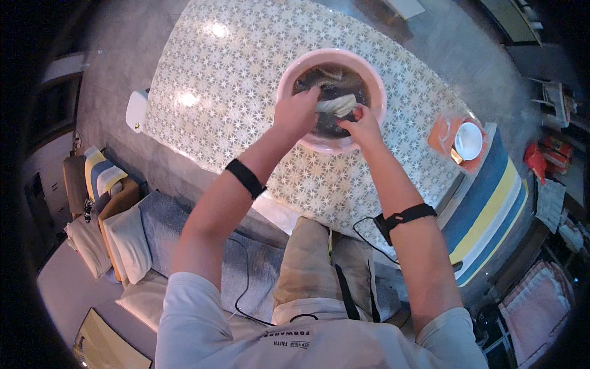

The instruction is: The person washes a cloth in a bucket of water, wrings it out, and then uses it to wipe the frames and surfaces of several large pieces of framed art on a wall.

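Note:
A pink plastic basin [333, 146] of dark water stands on the patterned tablecloth [230, 101]. Over the water, a twisted whitish cloth [339, 106] stretches between my two hands. Its left end is in the grip of my left hand [298, 110], whose fingers curl out of sight. At the other end, the fingers of my right hand [364, 125] pinch the cloth near the basin's right side. Something dark, possibly more fabric [332, 74], lies in the water; its shape is hard to make out.
To the right sit an orange tray [445, 131] and a white bowl [469, 141] near a striped cloth [488, 207]. A white stool [136, 111] is past the table's left edge. A sofa with cushions [129, 244] lies left of me; a black cable [244, 276] crosses it.

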`<state>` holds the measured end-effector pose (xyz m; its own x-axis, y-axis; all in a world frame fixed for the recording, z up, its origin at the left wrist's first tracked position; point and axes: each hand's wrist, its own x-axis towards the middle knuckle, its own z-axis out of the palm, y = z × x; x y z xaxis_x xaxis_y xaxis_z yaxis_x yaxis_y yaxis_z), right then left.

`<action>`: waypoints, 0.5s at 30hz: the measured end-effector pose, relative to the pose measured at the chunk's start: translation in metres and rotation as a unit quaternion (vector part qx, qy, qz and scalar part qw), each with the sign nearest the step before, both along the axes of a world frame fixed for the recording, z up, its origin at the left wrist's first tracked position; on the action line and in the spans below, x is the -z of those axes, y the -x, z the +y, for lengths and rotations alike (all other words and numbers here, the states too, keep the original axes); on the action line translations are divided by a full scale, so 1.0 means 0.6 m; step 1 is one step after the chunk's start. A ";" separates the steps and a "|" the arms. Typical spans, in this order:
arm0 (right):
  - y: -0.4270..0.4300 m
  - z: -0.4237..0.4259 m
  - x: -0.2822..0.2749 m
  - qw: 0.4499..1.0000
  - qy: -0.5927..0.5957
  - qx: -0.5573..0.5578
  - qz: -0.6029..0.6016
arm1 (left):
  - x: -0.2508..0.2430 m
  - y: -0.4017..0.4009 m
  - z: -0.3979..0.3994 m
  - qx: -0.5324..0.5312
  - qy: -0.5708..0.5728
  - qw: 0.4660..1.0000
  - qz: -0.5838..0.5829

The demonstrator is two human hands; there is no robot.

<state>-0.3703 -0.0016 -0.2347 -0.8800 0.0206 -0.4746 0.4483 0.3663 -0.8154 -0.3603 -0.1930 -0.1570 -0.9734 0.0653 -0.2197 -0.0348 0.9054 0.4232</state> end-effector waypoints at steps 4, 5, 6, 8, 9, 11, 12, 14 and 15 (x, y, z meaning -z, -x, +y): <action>-0.006 -0.007 -0.018 0.992 -0.069 0.074 -0.077 | -0.022 -0.031 -0.020 -0.200 -0.119 0.961 -0.152; -0.005 -0.002 -0.011 0.989 -0.035 0.099 -0.103 | -0.011 -0.036 -0.018 -0.198 -0.120 0.962 -0.145; -0.006 0.007 0.003 0.984 -0.003 0.124 -0.131 | -0.002 -0.041 -0.007 -0.226 -0.163 0.953 -0.117; 0.002 0.017 0.004 0.980 -0.015 0.122 -0.157 | -0.025 -0.038 0.018 -0.270 -0.223 0.931 -0.103; 0.001 0.012 0.003 0.974 -0.021 0.112 -0.194 | -0.018 -0.042 0.018 -0.271 -0.222 0.931 -0.101; -0.013 -0.042 -0.038 0.972 0.074 0.128 -0.183 | 0.003 -0.059 0.004 -0.308 -0.244 0.915 -0.092; -0.015 -0.051 -0.050 0.961 0.159 0.154 -0.168 | -0.002 -0.058 0.009 -0.306 -0.272 0.909 -0.078; -0.009 -0.054 -0.077 0.934 0.240 0.200 -0.175 | -0.007 -0.062 0.026 -0.308 -0.275 0.908 -0.065; -0.005 -0.051 -0.085 0.897 0.317 0.248 -0.183 | -0.008 -0.062 0.041 -0.309 -0.278 0.908 -0.056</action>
